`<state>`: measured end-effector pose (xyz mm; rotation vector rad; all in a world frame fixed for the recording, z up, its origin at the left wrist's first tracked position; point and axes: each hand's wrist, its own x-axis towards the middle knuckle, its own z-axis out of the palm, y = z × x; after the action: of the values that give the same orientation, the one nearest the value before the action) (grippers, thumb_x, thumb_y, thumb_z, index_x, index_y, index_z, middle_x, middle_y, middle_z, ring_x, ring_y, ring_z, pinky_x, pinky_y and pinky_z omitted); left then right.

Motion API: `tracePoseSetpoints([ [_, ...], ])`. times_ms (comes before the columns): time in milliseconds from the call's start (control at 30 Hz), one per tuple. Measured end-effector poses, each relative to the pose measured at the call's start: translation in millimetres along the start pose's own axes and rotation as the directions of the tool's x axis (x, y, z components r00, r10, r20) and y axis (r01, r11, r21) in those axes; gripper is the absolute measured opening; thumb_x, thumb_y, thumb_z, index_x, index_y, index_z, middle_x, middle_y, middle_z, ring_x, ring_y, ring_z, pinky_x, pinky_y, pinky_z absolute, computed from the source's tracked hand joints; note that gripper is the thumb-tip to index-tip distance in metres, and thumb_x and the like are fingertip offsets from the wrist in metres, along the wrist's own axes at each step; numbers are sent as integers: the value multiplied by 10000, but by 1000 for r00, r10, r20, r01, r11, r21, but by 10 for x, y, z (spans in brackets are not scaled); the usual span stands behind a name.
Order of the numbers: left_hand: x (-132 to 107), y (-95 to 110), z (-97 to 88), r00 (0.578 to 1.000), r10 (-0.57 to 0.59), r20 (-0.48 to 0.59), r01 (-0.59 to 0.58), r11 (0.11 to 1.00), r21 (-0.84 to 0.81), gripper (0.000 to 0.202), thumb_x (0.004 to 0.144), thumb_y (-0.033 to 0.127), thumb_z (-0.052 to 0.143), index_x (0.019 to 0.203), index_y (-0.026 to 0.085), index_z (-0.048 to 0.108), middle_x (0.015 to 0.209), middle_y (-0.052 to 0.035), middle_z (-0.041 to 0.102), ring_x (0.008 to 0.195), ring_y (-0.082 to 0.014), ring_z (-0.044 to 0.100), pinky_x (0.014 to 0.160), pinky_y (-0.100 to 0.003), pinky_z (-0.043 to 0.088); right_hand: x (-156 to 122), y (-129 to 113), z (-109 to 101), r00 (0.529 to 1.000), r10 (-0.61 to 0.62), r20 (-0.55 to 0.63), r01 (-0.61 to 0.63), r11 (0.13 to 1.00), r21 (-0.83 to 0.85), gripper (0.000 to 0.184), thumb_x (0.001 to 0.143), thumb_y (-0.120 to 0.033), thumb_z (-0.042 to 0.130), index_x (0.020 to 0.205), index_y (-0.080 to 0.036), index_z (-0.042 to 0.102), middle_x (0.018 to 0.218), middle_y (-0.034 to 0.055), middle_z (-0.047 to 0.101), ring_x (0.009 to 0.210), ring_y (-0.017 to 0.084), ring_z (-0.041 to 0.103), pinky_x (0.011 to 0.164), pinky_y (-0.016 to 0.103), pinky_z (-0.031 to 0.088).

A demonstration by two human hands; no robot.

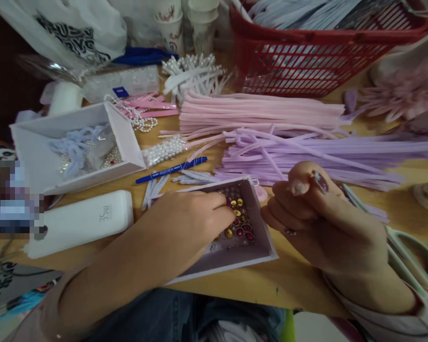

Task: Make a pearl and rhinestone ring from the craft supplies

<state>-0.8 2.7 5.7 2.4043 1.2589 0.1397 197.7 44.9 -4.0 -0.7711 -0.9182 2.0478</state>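
Note:
A white open box sits at the table's front, holding gold and dark-red round gems with small clear beads. My left hand reaches into this box, its fingers bent and pressed together among the gems. Its fingertips are partly hidden, so I cannot see what they hold. To the right of the box, my right hand is raised with the fingers curled in and the thumb against the index finger. Anything in that pinch is too small or hidden to name. The nails are painted, and a ring sits on one finger.
Pink and lilac pipe cleaners lie behind the box. A blue pen, bagged pearls, another white box and a power bank are leftward. Scissors lie right; a red basket stands behind.

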Motion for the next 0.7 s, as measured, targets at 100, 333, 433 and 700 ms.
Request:
tracePoseSetpoints([
  [100, -55, -31, -30, 1000, -1, 5, 1, 1000, 6, 190, 918, 131, 523, 898, 232, 684, 904, -3, 638, 762, -178, 595, 608, -302, 396, -2, -7, 11, 999, 16, -29, -17, 1000, -15, 162, 820, -370, 719, 718, -264, 651, 519, -76, 204, 435, 82, 155, 442, 272, 192],
  [333, -123, -53, -27, 977, 37, 209, -42, 999, 20, 154, 861, 111, 574, 775, 228, 625, 814, 9, 599, 667, -181, 540, 564, -330, 315, 25, -14, 33, 997, 27, -72, -30, 998, -51, 197, 809, -390, 718, 681, -268, 631, 508, -74, 189, 405, 77, 143, 411, 272, 199],
  [433, -99, -33, -15, 969, 62, 239, -64, 998, -2, 166, 857, 88, 567, 793, 231, 620, 829, 12, 623, 689, -187, 565, 570, -331, 329, 44, -12, 24, 998, 39, -55, -41, 998, -41, 208, 800, -385, 730, 672, -261, 623, 503, -79, 170, 395, 66, 141, 405, 269, 204],
  [700, 36, 2, -37, 932, 13, 361, -27, 999, 34, 223, 858, 54, 565, 742, 198, 690, 759, -6, 666, 689, -162, 630, 560, -282, 392, 22, -11, 3, 1000, 29, 0, -29, 999, -14, 177, 804, -367, 731, 706, -246, 646, 515, -77, 204, 419, 60, 185, 412, 253, 221],
])
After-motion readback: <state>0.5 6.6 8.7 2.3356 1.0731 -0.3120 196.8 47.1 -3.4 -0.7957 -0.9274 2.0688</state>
